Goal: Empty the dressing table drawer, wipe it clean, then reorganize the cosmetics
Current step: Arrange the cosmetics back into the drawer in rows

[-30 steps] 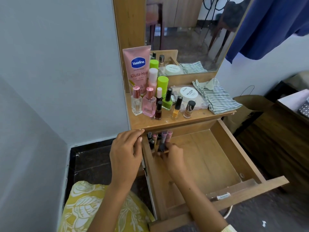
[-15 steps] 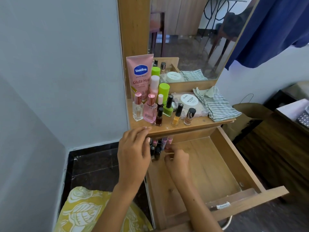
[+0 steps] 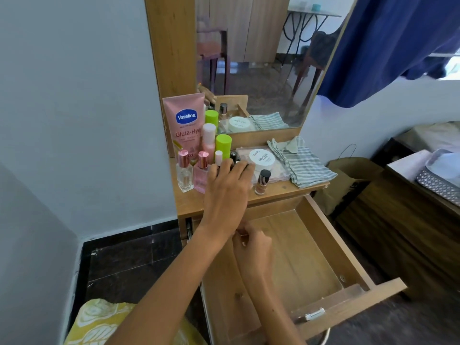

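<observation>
- The left hand (image 3: 227,185) reached over the desk (image 3: 286,191), fingers spread and relaxed, their tips on small bottles at the desk's front; whether it gripped one could not be told.
- The right hand (image 3: 251,241) sat in the drawer (image 3: 321,235) at its 11 o'clock corner, under the left forearm, fingers curled as if pinching something small; what it held was hidden.
- The drawer stood pulled open, its floor bare wood where visible.
- On the desk, a Vaseline tube (image 3: 185,125) stood at 10 o'clock, with two perfume bottles (image 3: 184,171) in front of it.
- A brown polish bottle (image 3: 262,181) stood just right of the left hand.
- A white jar (image 3: 261,159) lay on a palette (image 3: 278,174) at 12 o'clock.
- A striped cloth (image 3: 302,163) lay at 2 o'clock.
</observation>
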`<action>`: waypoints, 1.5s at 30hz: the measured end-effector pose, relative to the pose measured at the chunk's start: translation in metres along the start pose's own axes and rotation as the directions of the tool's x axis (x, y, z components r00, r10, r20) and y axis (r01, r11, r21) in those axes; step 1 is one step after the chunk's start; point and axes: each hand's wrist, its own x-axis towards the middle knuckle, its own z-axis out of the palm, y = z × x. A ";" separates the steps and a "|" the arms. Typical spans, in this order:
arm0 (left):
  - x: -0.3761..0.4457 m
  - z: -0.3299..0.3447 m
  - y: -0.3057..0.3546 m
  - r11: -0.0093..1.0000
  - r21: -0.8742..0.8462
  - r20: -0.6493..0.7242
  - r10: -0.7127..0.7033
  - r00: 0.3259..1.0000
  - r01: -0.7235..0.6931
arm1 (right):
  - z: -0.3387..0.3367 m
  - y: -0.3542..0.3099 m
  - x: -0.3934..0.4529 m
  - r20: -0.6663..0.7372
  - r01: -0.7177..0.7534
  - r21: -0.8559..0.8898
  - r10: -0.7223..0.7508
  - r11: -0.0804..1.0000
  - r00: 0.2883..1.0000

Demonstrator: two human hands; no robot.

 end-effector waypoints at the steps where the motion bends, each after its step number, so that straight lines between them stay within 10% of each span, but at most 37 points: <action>1: 0.001 -0.001 -0.001 1.000 -0.031 -0.033 -0.004 0.999 0.003 | 0.000 -0.001 0.000 -0.008 0.005 0.012 -0.005 1.000 1.000; 15: -0.067 -0.028 0.006 0.946 -0.325 -0.104 -0.039 0.994 0.003 | -0.008 -0.011 -0.008 -0.187 0.299 0.038 -0.287 0.954 0.939; 26: -0.118 -0.019 -0.017 0.932 -0.140 0.204 -0.304 0.930 0.335 | 0.002 0.006 -0.001 0.197 -0.296 0.069 0.278 0.953 0.940; 33: -0.112 -0.013 -0.017 0.944 -0.052 0.251 -0.304 0.919 0.327 | 0.008 0.008 0.004 0.172 -0.165 -0.327 0.231 0.931 0.958; 45: -0.113 -0.005 -0.017 0.949 0.006 0.296 -0.302 0.906 0.315 | 0.009 0.001 0.001 0.101 -0.151 -0.432 0.215 0.889 0.971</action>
